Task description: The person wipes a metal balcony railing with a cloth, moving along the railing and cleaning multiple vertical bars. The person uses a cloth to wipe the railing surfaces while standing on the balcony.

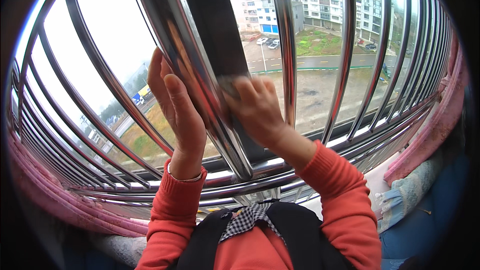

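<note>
My left hand point(183, 120) is raised against the left side of a thick shiny metal post point(187, 41). Its fingers are extended, with the thumb apart from them, and a thin bracelet point(183, 177) circles the wrist. On the post's other side, my right hand point(257, 110) is curled and blurred by motion. A small dark greyish wad point(228, 85), perhaps cloth, shows between its fingers, against the dark window frame strip point(217, 18). How much of the wad lies under the fingers is hidden.
Upright metal bars point(287, 45) curve around me on both sides, joined by low horizontal rails point(262, 182). Pink curtains point(431, 135) hang at right and left, near a lace-edged pale blue cloth point(408, 191). Beyond the bars lie a road point(322, 61), parked cars and buildings point(326, 0).
</note>
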`<move>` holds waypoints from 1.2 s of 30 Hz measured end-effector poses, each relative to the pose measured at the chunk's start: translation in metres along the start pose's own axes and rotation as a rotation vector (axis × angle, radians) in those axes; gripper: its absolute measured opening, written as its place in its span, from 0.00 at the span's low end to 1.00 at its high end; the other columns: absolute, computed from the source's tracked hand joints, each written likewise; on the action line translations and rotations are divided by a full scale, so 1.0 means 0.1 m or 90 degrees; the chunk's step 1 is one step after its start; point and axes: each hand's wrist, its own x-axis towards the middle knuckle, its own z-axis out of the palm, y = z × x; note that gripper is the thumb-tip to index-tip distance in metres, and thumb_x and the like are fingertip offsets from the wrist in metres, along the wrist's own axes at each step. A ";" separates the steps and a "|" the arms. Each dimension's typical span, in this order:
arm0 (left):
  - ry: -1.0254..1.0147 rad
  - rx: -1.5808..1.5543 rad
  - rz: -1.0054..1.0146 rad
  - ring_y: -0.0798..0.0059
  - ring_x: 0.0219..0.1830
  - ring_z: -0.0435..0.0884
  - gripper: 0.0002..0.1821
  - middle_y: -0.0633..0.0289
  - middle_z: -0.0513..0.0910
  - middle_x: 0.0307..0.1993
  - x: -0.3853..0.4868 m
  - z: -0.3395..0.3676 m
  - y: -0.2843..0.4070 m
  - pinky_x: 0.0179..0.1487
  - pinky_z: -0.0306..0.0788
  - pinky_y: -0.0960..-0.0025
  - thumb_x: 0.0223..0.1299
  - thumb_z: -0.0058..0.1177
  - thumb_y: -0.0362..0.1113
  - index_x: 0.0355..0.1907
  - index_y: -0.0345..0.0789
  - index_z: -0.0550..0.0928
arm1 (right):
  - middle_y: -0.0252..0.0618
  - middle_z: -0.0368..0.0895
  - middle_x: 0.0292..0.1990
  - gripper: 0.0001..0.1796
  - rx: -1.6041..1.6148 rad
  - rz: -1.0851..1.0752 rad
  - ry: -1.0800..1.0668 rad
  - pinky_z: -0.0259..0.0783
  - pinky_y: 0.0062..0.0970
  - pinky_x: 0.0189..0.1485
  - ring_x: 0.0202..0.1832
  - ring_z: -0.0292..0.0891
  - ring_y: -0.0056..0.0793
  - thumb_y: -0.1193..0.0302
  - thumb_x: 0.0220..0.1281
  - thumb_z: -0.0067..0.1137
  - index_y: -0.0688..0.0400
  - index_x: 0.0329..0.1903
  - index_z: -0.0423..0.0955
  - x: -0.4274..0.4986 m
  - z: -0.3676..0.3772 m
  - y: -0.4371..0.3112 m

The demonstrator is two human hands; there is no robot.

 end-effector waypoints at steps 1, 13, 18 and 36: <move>0.011 -0.012 0.016 0.70 0.60 0.71 0.37 0.54 0.70 0.58 -0.04 0.00 0.01 0.63 0.64 0.69 0.71 0.38 0.61 0.70 0.34 0.57 | 0.36 0.68 0.38 0.19 0.035 0.013 -0.053 0.70 0.36 0.38 0.40 0.71 0.34 0.67 0.56 0.56 0.49 0.52 0.78 -0.22 -0.03 -0.08; -0.049 0.089 0.097 0.68 0.52 0.77 0.36 0.50 0.70 0.58 0.40 -0.01 0.40 0.53 0.74 0.68 0.65 0.56 0.37 0.70 0.33 0.55 | 0.41 0.76 0.37 0.28 0.074 -0.056 0.390 0.72 0.33 0.42 0.39 0.75 0.40 0.76 0.40 0.70 0.53 0.51 0.78 1.95 -0.93 0.22; 0.072 0.337 0.368 0.54 0.65 0.69 0.34 0.46 0.68 0.63 1.19 -0.23 0.62 0.66 0.64 0.54 0.64 0.56 0.44 0.68 0.33 0.61 | 0.44 0.81 0.27 0.12 0.344 0.009 0.297 0.74 0.40 0.40 0.33 0.79 0.40 0.65 0.65 0.51 0.60 0.33 0.75 3.23 -1.12 0.05; 0.099 0.602 0.489 0.52 0.43 0.78 0.17 0.51 0.81 0.34 2.43 -0.21 1.26 0.50 0.69 0.51 0.66 0.47 0.46 0.37 0.34 0.82 | 0.45 0.82 0.40 0.27 0.002 0.033 0.019 0.70 0.35 0.53 0.47 0.79 0.32 0.47 0.72 0.38 0.55 0.50 0.77 3.26 -1.30 1.01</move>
